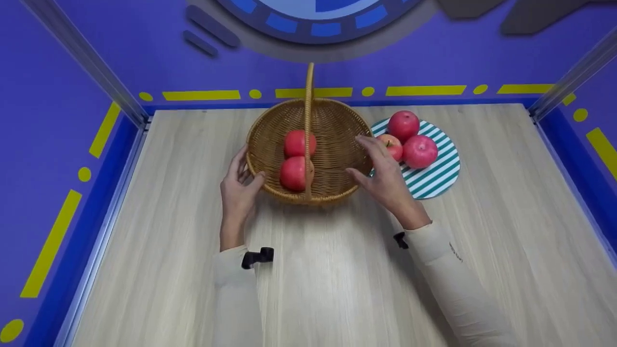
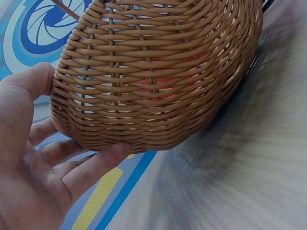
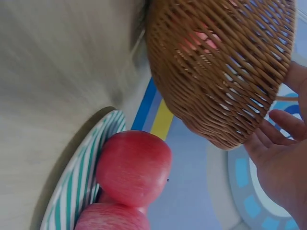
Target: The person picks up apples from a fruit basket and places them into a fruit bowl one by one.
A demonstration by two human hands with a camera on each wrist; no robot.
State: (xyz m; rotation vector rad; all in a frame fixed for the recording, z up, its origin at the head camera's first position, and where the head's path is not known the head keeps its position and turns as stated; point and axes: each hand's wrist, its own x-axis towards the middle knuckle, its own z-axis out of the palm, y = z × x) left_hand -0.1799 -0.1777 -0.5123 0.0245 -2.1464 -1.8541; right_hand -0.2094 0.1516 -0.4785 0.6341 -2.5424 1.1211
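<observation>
A brown wicker basket [image 1: 332,188] with a tall arched handle holds two red apples, an upper apple [image 1: 294,143] and a lower apple [image 1: 292,172], in its left half. My left hand [image 1: 239,188] grips the basket's left side, thumb at the rim and fingers spread against the outer wall; the left wrist view shows this wall [image 2: 139,72] close up. Over the right rim reaches my right hand [image 1: 385,183], fingers and thumb apart. In the right wrist view its fingertips disappear behind the rim, so any contact there is hidden. Nothing shows between them.
Right of the basket, a round green-and-white striped plate [image 1: 441,180] bears three red apples: a back apple [image 1: 404,124], a front apple [image 1: 420,151] and one partly behind my right hand [image 1: 391,144]. Blue-purple panels [image 1: 144,62] enclose the pale wooden table [image 1: 313,289].
</observation>
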